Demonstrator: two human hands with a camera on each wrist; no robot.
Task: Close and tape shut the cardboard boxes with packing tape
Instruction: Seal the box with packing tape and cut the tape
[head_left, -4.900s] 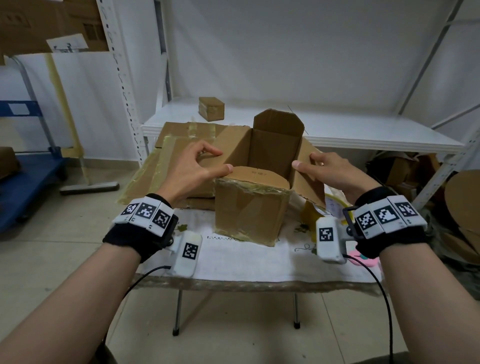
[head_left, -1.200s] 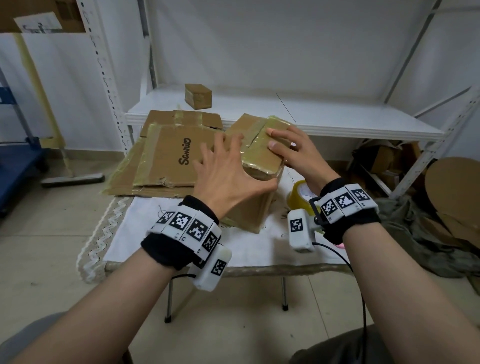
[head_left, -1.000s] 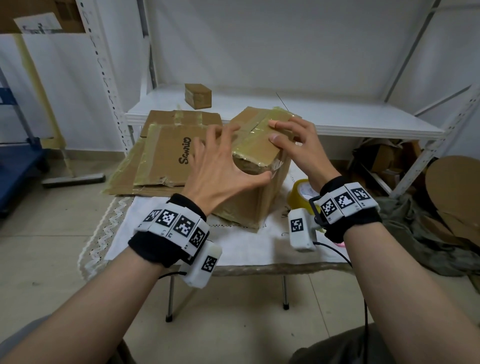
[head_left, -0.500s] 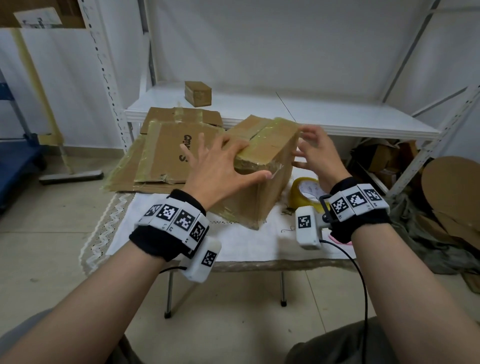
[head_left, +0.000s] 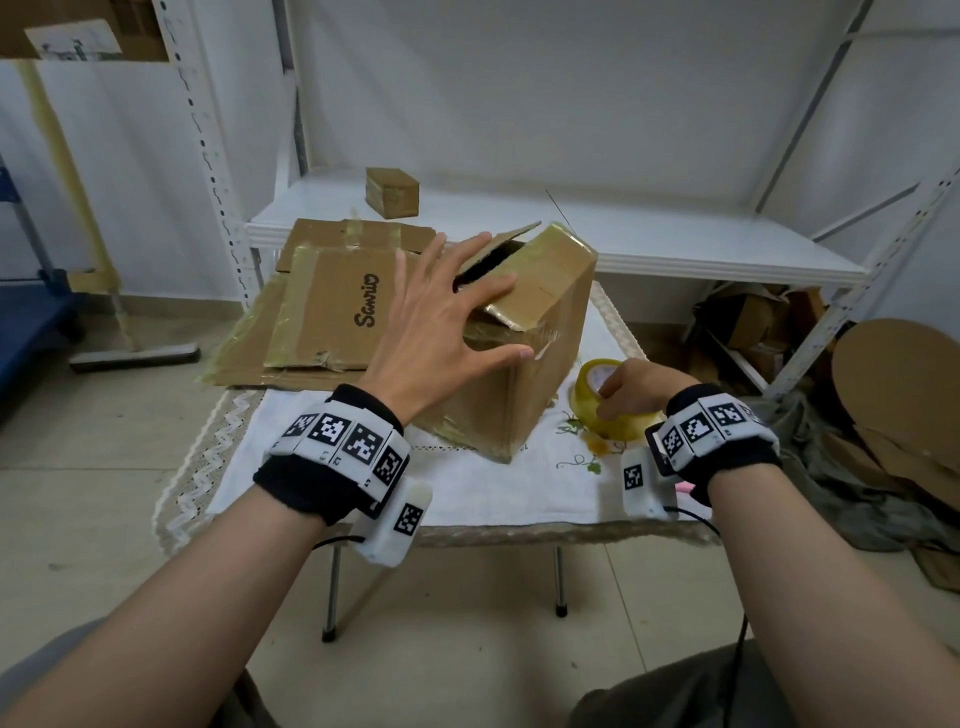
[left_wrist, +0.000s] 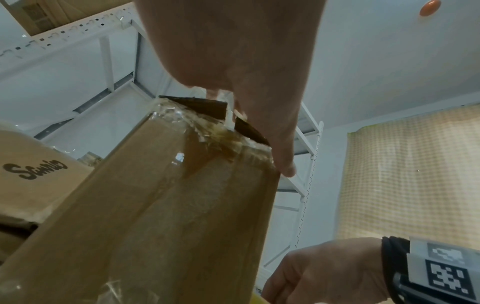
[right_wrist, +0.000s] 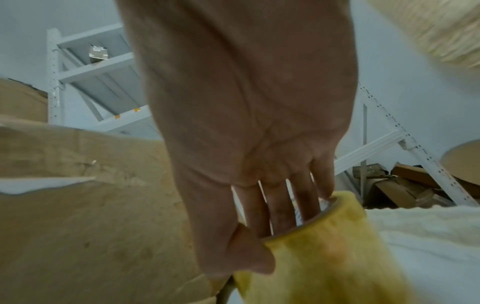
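Observation:
A brown cardboard box (head_left: 524, 374) stands on the white cloth of the small table (head_left: 498, 493). Its top flaps lie almost flat, with a dark gap between them. My left hand (head_left: 441, 327) spreads flat over the near flap, thumb against the box's front top edge (left_wrist: 283, 164). To the box's right sits a yellow roll of packing tape (head_left: 597, 410). My right hand (head_left: 628, 389) grips it, fingers inside the core and thumb on the outer rim (right_wrist: 249, 259). The roll (right_wrist: 324, 253) still rests on the cloth.
Flattened cartons, one printed "Sanrio" (head_left: 332, 306), are stacked left of the box. A small closed box (head_left: 392, 192) sits on the white shelf (head_left: 675, 244) behind. Cardboard scraps and discs (head_left: 893, 395) pile at the right. A blue cart (head_left: 31, 322) stands far left.
My right hand left the box top, dropped to the table and took hold of the tape roll. The left hand stays pressing the flaps; the far flap has sprung up slightly.

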